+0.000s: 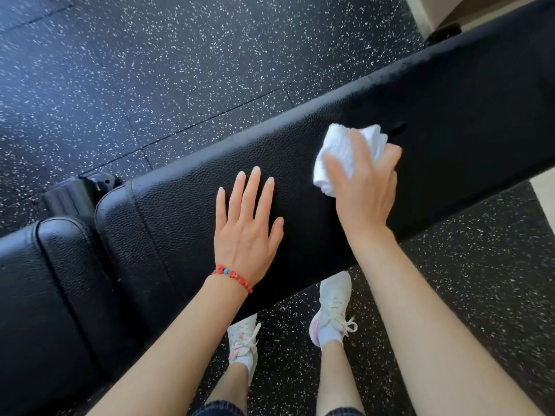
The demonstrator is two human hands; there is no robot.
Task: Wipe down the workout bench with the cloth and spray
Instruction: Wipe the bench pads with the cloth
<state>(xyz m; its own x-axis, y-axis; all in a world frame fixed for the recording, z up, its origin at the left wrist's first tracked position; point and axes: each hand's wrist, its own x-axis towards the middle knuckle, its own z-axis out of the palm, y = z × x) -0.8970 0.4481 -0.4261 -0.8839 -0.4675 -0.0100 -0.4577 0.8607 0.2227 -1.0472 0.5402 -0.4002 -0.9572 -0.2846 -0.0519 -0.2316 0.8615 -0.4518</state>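
The right hand (365,187) held a white cloth (345,157) bunched up against the black bench (186,205). Its fingers were curled over the cloth and pressed it down on the long pad. The cloth sat near the middle of the pad, a bit toward the far edge. The left hand (247,226) lay flat on the bench just beside it, with fingers straight and spread a little. It held nothing. A red bracelet (232,276) was on that wrist.

No spray bottle was in view, so I cannot tell where it was.

The cloth looked soft and light, like a small towel. It would squash and fold in any grip, so a whole handful on top seemed the best hold, with the palm pushing down. It might slip out if only the tips pinched it. The bench looked big, heavy and firm, with a bumpy skin that a cloth could slide over. It likely would not budge under a push. The flat hand probably helped the person lean and stay steady.

Two white shoes (332,307) stood on the speckled floor (150,70) below.
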